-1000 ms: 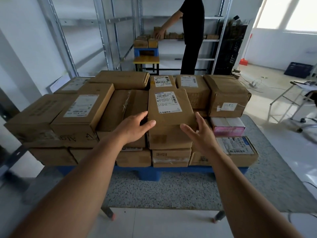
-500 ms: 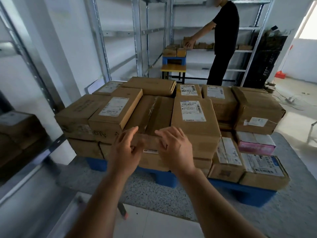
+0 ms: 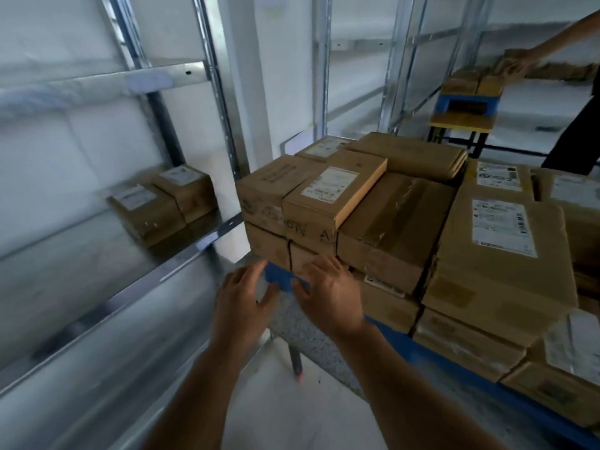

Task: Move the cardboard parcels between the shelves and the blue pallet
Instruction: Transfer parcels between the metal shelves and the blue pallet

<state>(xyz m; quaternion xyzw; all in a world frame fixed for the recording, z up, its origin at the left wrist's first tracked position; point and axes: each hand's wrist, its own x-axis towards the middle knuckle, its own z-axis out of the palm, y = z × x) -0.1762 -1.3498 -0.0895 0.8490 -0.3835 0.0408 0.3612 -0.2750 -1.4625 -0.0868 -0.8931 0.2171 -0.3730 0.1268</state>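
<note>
Several brown cardboard parcels (image 3: 393,219) are stacked on a blue pallet (image 3: 431,354) that lies on a speckled grey table (image 3: 311,332). Both my hands hover empty at the stack's near left corner. My left hand (image 3: 242,303) has relaxed, spread fingers in front of the pallet's blue corner. My right hand (image 3: 328,292) is beside it, fingers spread, just short of the lowest left parcel (image 3: 305,258). Two more parcels (image 3: 162,203) sit on the metal shelf (image 3: 97,287) to my left.
Metal shelving uprights (image 3: 217,102) stand between the left shelf and the pallet. At the far right another person's arm (image 3: 548,47) reaches to parcels on a far shelf, behind a small yellow table (image 3: 461,120) carrying a small blue pallet with boxes.
My view has swung left toward the shelf. Both hands left the labelled top parcel, drew together and dropped to the stack's lower left corner. They hold nothing.
</note>
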